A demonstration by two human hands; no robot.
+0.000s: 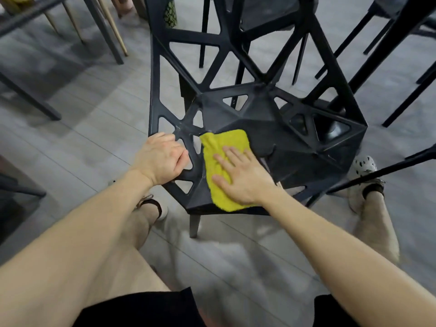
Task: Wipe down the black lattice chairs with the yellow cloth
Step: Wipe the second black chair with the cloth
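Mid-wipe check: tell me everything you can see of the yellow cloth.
The yellow terry-like cloth is a rounded rectangle, soft-looking and nubbly, lying flat with slight creases on the near-left of the seat of the black lattice plastic chair, its near edge at the seat's front rim. The right hand presses it with flat, spread fingers, covering its right half.

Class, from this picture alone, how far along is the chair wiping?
Done: nothing visibly finished. In hand: right hand presses the yellow cloth on the seat of the near chair; left hand grips its side. Left: its back lattice, the chair behind.
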